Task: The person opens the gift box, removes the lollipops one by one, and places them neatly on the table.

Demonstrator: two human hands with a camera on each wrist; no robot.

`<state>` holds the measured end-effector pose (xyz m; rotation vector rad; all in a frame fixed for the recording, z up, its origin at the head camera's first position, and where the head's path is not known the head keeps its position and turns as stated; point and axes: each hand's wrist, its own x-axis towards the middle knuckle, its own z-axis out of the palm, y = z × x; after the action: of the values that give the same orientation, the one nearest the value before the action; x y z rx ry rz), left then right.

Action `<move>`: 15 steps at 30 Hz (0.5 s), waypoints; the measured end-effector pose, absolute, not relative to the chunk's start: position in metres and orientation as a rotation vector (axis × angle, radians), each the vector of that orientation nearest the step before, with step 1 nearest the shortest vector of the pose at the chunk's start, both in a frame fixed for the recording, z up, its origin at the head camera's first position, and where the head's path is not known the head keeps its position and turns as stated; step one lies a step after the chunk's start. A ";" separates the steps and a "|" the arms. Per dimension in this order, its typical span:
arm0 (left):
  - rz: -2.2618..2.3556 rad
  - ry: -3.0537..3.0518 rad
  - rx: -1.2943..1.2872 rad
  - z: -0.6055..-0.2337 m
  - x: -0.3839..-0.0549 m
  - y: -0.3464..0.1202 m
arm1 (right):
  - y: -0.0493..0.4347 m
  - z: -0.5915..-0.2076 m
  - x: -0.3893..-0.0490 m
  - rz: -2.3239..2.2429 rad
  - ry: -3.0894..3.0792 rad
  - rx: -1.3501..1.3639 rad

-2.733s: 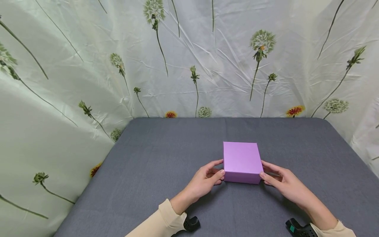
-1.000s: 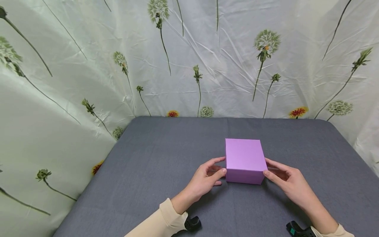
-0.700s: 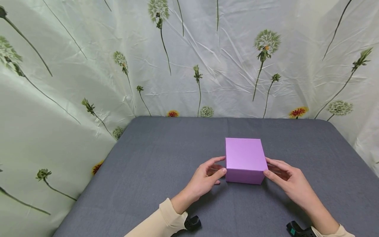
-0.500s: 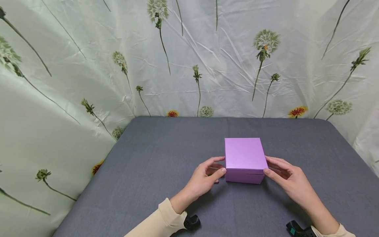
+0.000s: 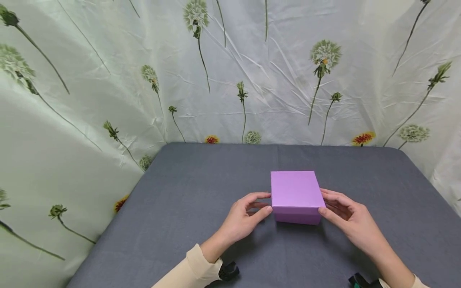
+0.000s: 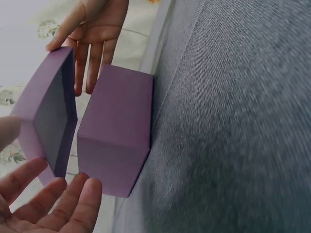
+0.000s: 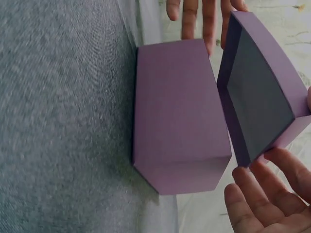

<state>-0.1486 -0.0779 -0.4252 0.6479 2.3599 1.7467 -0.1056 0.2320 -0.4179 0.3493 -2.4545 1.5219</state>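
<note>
A square purple box lid (image 5: 297, 189) is held above its purple box base (image 5: 298, 218). My left hand (image 5: 240, 219) grips the lid's left side, thumb at the near corner. On the opposite side my right hand (image 5: 352, 220) grips it the same way. Both wrist views show a gap between the tilted lid (image 6: 41, 92), with its dark grey inside, and the base (image 6: 116, 107). The base (image 7: 180, 107) stands on the grey cloth, and the lower fingers of both hands touch nothing. The inside of the base is hidden.
A grey cloth (image 5: 201, 180) covers the table around the box. Behind and to the left hangs a white curtain (image 5: 281, 80) with printed flowers. A black wrist device (image 5: 229, 271) sits at the left beige cuff (image 5: 203, 260).
The lid has come up off the base, with both hands gripping it. Earlier the box was closed; half a second ago a seam showed along the front, now the lid is clear of it.
</note>
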 end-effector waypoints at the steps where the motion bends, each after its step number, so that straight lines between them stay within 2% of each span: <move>1: 1.741 2.369 0.656 -0.424 -0.148 -0.080 | 0.231 -0.417 -0.105 1.521 -2.454 0.363; 15: 1.803 2.318 0.676 -0.410 -0.143 -0.118 | 0.203 -0.394 -0.114 1.526 -2.542 0.450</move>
<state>-0.1428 -0.1179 -0.4100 0.6759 2.3180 1.8033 -0.1136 0.2026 -0.3939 0.4501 -2.5421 1.5261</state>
